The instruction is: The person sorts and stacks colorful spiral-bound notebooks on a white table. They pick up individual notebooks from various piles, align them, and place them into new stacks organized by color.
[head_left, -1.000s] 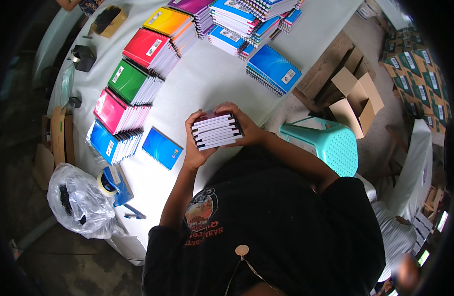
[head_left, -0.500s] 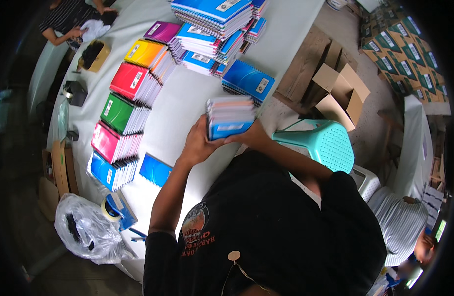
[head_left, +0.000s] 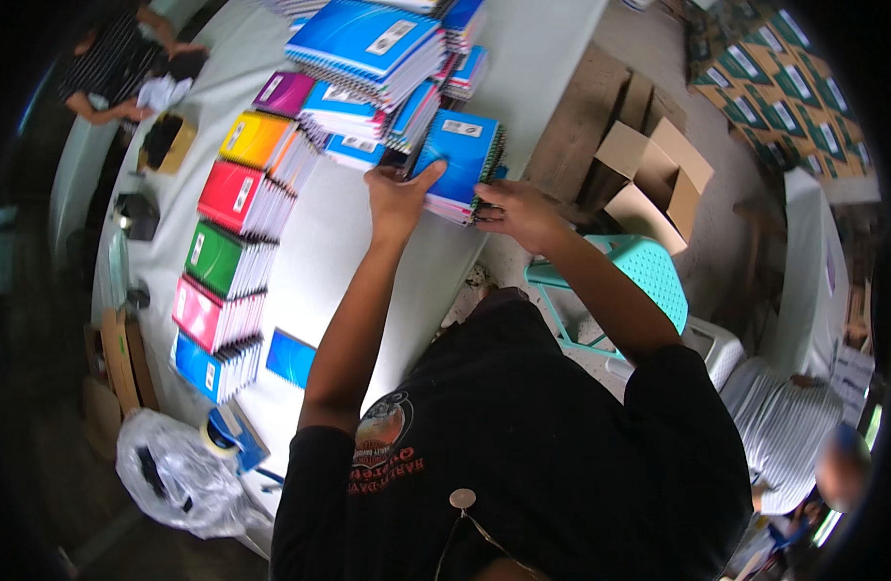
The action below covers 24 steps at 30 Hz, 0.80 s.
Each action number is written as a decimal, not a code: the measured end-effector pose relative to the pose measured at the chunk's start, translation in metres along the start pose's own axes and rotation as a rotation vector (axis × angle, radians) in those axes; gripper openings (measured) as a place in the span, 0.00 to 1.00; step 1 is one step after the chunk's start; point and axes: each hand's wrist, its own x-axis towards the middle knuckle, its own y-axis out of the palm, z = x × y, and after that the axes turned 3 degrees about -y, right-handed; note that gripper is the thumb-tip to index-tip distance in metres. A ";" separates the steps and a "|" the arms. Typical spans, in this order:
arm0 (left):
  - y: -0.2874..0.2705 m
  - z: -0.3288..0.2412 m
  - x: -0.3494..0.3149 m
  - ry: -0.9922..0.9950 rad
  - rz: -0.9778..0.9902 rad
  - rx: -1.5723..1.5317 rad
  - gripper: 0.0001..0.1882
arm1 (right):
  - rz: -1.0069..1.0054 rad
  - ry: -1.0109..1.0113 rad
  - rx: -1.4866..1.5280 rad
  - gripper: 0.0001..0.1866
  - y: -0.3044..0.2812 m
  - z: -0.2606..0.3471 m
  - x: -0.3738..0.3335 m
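Observation:
Between my two hands is a stack of spiral notebooks (head_left: 462, 153) with a blue cover on top. My left hand (head_left: 400, 201) grips its near left corner, the thumb lying on the cover. Fingers of my right hand (head_left: 521, 211) curl against its right side near the corner. The stack sits over the place of a blue notebook pile at the table's right edge; whether it rests fully on it I cannot tell. Just beyond stand taller piles of blue notebooks (head_left: 366, 41). To the left runs a row of stacks: purple (head_left: 283, 94), yellow (head_left: 252, 140), red (head_left: 230, 196), green (head_left: 213, 254), pink (head_left: 199, 310), blue (head_left: 196, 364).
A lone blue notebook (head_left: 290, 358) lies by my left forearm. Near it are a tape dispenser (head_left: 234, 436) and a clear plastic bag (head_left: 169, 470). Right of the table stand a turquoise stool (head_left: 649, 276) and an open carton (head_left: 673, 184). Another person (head_left: 126, 63) is at the far left.
Both hands have moved away from my body, carrying the notebook stack onto the spot of the blue pile at the table's right edge. Its blue cover now faces up.

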 end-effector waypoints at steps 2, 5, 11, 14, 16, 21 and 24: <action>-0.013 0.013 -0.004 0.074 -0.150 0.139 0.45 | 0.029 0.028 -0.009 0.28 0.000 0.000 -0.009; -0.050 -0.015 -0.064 0.009 -0.202 0.124 0.38 | -0.085 0.112 -0.066 0.28 0.010 -0.011 -0.057; -0.192 0.097 -0.166 -0.385 -0.884 1.040 0.46 | 0.562 0.307 -0.385 0.27 0.058 -0.030 -0.044; -0.183 0.119 -0.195 -0.639 -0.837 0.798 0.49 | 0.712 -0.023 -0.470 0.27 0.092 -0.056 -0.006; -0.177 0.100 -0.198 -0.472 -0.805 0.297 0.48 | 0.678 -0.092 -0.449 0.30 0.124 -0.059 0.003; -0.255 0.011 -0.197 0.205 -1.389 0.948 0.23 | 0.753 -0.283 -0.398 0.37 0.180 -0.055 0.018; -0.295 -0.010 -0.176 -0.082 -1.344 1.193 0.23 | 0.779 -0.264 -0.352 0.38 0.191 -0.062 0.029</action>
